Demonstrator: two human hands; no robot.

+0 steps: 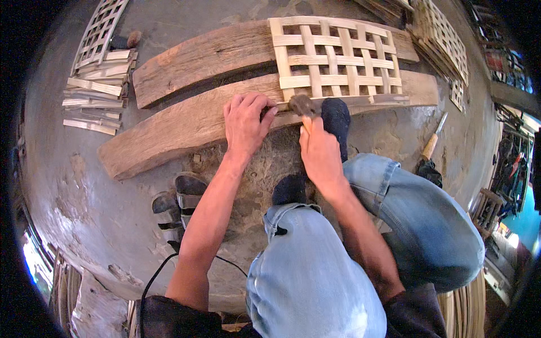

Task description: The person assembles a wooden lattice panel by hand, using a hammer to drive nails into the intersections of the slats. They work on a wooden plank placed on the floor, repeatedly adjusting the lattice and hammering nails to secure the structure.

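Observation:
A woven lattice panel of pale, flat bamboo-like strips (309, 59) lies across two thick wooden planks (186, 124). A wood strip (389, 98) runs along its near edge. My right hand (322, 152) is wrapped round the wooden handle of a hammer (304, 105). The dark hammer head is by the panel's near left corner. Just left of it, my left hand (247, 121) rests at the near plank with fingers curled and thumb drawn toward the index finger. Whatever may be between those fingertips is hidden. My sock-covered foot (336, 121) is beside the hammer, against the near plank.
Cut strips (96, 87) are piled at left below another lattice panel (101, 28). More panels (445, 34) stand stacked at far right. A wooden-handled bladed tool (431, 146) lies right of my knee. Sandals (189, 194) are on the floor left of my left forearm.

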